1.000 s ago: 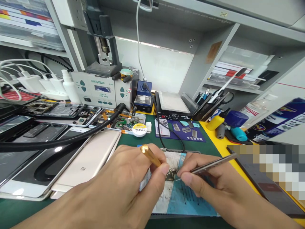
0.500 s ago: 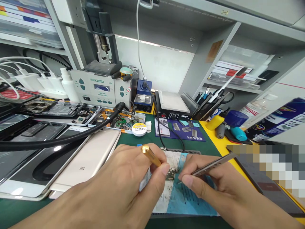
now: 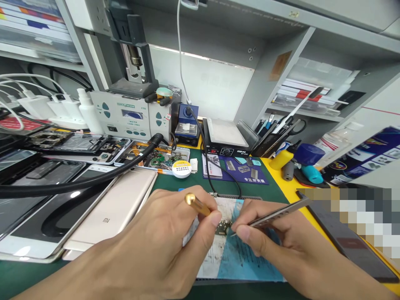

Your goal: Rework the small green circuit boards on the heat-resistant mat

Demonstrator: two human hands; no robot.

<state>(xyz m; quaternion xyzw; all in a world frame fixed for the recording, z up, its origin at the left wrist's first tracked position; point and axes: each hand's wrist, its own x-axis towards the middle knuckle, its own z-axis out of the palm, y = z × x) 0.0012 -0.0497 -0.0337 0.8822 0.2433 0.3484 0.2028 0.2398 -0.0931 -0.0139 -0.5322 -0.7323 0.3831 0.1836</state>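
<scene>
A: Nearest first; what of the left hand (image 3: 175,241)?

B: Pinched on the gold tool (image 3: 196,203), thumb and forefinger; much the same pose as a second ago; its working end hidden behind the fingers.

A: And the right hand (image 3: 278,237)?

B: Here is the change; half a second ago its tip stood off to the right of the board (image 3: 222,228); now fingers and tip are back close by the right edge; grasp on the silver tool (image 3: 281,211) firm throughout, by the look of it.

A: Meaning?

B: My reading: a brief back-off, then a return; work at that edge seems unfinished; whether the tip touches, cannot tell.

A: Board's place?

B: Flat on the pad (image 3: 250,264), between the two hands; left end partly covered by the left thumb in this view.

A: Beyond?

B: Round tub (image 3: 181,168) on the mat (image 3: 168,182); hot plate (image 3: 226,135) farther back; neither has shifted on the bench.
</scene>
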